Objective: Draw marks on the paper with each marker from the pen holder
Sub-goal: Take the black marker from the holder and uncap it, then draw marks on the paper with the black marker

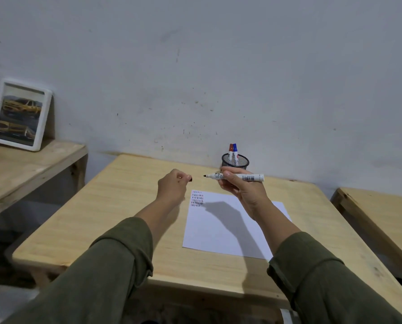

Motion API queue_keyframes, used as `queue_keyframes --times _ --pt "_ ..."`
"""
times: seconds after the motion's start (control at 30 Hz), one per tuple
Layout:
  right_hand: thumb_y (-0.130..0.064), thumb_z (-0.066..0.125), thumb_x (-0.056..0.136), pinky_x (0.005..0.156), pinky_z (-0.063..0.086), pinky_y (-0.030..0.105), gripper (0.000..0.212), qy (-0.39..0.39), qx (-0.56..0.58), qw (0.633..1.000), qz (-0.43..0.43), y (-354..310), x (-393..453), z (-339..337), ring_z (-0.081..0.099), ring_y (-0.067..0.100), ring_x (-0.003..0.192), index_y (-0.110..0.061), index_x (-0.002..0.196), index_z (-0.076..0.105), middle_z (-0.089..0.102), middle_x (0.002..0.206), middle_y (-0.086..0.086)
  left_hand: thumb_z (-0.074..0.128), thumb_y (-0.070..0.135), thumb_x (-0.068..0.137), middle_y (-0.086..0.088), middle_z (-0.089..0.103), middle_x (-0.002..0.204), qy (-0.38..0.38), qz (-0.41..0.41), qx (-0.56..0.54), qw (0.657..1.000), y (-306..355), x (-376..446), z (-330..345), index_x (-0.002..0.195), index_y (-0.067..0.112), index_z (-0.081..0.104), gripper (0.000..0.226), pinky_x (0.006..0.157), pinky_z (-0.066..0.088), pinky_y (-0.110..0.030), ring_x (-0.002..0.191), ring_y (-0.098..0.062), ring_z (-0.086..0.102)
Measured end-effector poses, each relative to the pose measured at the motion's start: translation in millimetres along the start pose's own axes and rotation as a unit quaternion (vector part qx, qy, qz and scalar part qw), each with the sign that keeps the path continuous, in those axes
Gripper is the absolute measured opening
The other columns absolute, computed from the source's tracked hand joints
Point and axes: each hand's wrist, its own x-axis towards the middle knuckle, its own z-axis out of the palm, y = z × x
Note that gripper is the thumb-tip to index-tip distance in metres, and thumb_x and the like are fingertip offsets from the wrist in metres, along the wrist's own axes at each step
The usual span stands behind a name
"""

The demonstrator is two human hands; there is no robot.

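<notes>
— Where is the marker point(236, 177)?

— Uncapped and level above the paper point(230, 228), pinched mid-barrel by the right hand point(241, 188); the left hand point(172, 187) is closed on its cap point(190, 179).

— How will it handle?

— Probably light, stiff and smooth; best held nearer the tip, with two markers waiting in the pen holder point(235, 161) beyond the paper.

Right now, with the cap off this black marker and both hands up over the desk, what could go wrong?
The uncapped black marker in the right hand hangs above the paper, so a dip could leave a stray mark. The small cap is only pinched at the left hand's fingertips and might slip. The pen holder stands just behind the right hand; a nudge could tip it.
</notes>
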Motion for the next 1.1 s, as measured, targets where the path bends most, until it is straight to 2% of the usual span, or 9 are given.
queue_keyframes --times 0.07,0.17,0.2,0.3,0.53,0.67,0.8,0.93,1.1 --pt "-0.003 0.063 0.085 0.074 0.057 0.025 0.028 0.003 -0.010 1.000 0.012 8 -2 -2 0.066 0.019 0.070 0.007 0.111 0.064 0.067 0.086 0.018 0.059 0.019 0.089 -0.009 0.064 0.107 0.012 0.004 0.003 1.000 -12 0 1 0.104 0.006 0.063 0.021 0.049 0.039 -0.006 0.080 -0.014 0.051" --pt "-0.002 0.063 0.085 0.070 0.058 0.023 0.022 0.021 0.006 0.999 0.035 24 -5 -3 0.067 0.016 0.064 0.004 0.106 0.066 0.070 0.078 0.012 0.061 0.014 0.086 -0.007 0.062 0.101 0.010 -0.002 0.012 1.000 -25 -3 8 0.099 0.009 0.065 0.015 0.048 0.036 -0.002 0.068 -0.007 0.051" --pt "-0.003 0.064 0.085 0.068 0.058 0.022 0.018 0.028 0.016 0.999 0.044 29 -6 -3 0.067 0.015 0.063 0.002 0.102 0.068 0.071 0.075 0.010 0.062 0.015 0.085 -0.006 0.062 0.100 0.008 0.000 0.025 1.000 -29 -3 11 0.097 0.011 0.065 0.013 0.048 0.035 -0.004 0.071 -0.008 0.052" --pt "-0.006 0.063 0.086 0.067 0.058 0.021 0.014 0.036 0.033 0.997 0.058 41 -8 -5 0.068 0.015 0.063 0.001 0.097 0.069 0.072 0.074 0.010 0.063 0.016 0.082 -0.006 0.068 0.097 -0.005 0.015 0.074 0.997 -37 -2 16 0.092 0.012 0.068 0.012 0.070 0.038 -0.018 0.086 -0.015 0.058" --pt "-0.006 0.060 0.088 0.066 0.058 0.021 0.011 0.039 0.033 0.997 0.065 53 -5 -8 0.069 0.015 0.064 -0.001 0.090 0.069 0.073 0.074 0.011 0.062 0.023 0.084 -0.010 0.070 0.094 -0.027 0.019 0.148 0.989 -51 3 21 0.090 0.011 0.071 0.016 0.083 0.044 -0.030 0.097 -0.024 0.059" --pt "-0.004 0.063 0.086 0.065 0.058 0.022 0.009 0.043 0.032 0.996 0.069 56 -3 -7 0.068 0.016 0.063 0.001 0.091 0.069 0.072 0.073 0.012 0.061 0.025 0.085 -0.011 0.069 0.092 -0.020 0.018 0.147 0.989 -56 7 23 0.090 0.009 0.071 0.020 0.083 0.042 -0.030 0.097 -0.025 0.059" --pt "0.002 0.065 0.082 0.067 0.058 0.023 0.008 0.035 0.020 0.996 0.074 57 -1 -6 0.066 0.016 0.063 0.001 0.089 0.069 0.070 0.070 0.011 0.061 0.029 0.085 -0.011 0.062 0.085 -0.020 0.011 0.152 0.988 -57 12 23 0.086 0.006 0.067 0.024 0.075 0.041 -0.029 0.095 -0.028 0.058" --pt "0.003 0.065 0.082 0.067 0.058 0.023 0.009 0.037 0.017 0.996 0.074 58 2 -5 0.065 0.016 0.063 0.002 0.089 0.069 0.069 0.071 0.012 0.063 0.030 0.084 -0.013 0.068 0.095 -0.026 0.016 0.172 0.985 -55 19 24 0.089 0.006 0.066 0.025 0.079 0.044 -0.032 0.097 -0.027 0.059" --pt "0.005 0.065 0.081 0.066 0.057 0.023 0.011 0.044 -0.009 0.997 0.070 59 4 -4 0.063 0.016 0.060 -0.004 0.081 0.070 0.069 0.072 0.010 0.067 0.029 0.081 -0.014 0.066 0.098 -0.034 0.024 0.163 0.986 -63 22 26 0.094 0.006 0.067 0.027 0.079 0.041 -0.028 0.100 -0.028 0.058"
